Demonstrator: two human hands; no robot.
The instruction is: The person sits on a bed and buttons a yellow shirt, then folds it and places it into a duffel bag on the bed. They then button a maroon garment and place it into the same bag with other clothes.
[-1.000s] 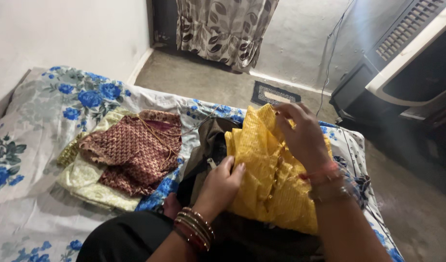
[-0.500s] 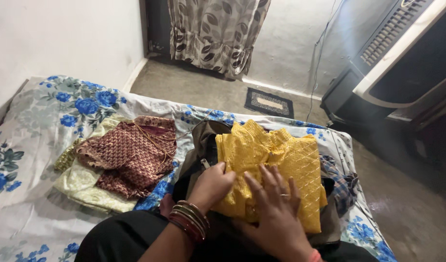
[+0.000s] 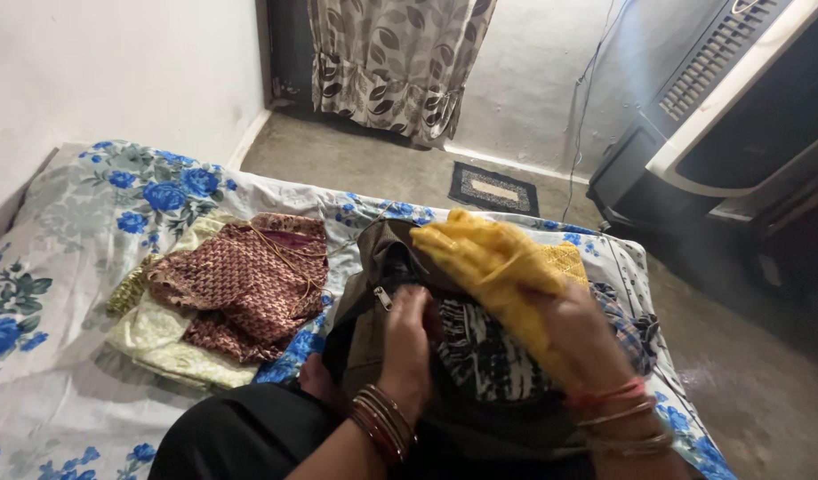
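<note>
A dark bag (image 3: pixel 364 320) lies unzipped on the bed in front of me. My left hand (image 3: pixel 407 342), with bangles at the wrist, grips the bag's open edge near the zipper. My right hand (image 3: pixel 580 342) holds a folded yellow garment (image 3: pixel 489 258) and lifts it, blurred with motion, over the bag's mouth. Under it a black-and-white patterned cloth (image 3: pixel 485 356) shows inside the bag.
A maroon patterned garment (image 3: pixel 249 280) rests on pale yellow-green cloth (image 3: pixel 160 342) to the left, on the blue-flowered bedsheet (image 3: pixel 89 231). Beyond the bed are a bare floor, a small mat (image 3: pixel 493 188), a leaf-patterned curtain (image 3: pixel 396 58) and a large air cooler (image 3: pixel 738 116) at right.
The yellow garment, flat on the bag half a second ago, is now raised in my right hand, uncovering the patterned cloth. My left hand shifted to the bag's opening.
</note>
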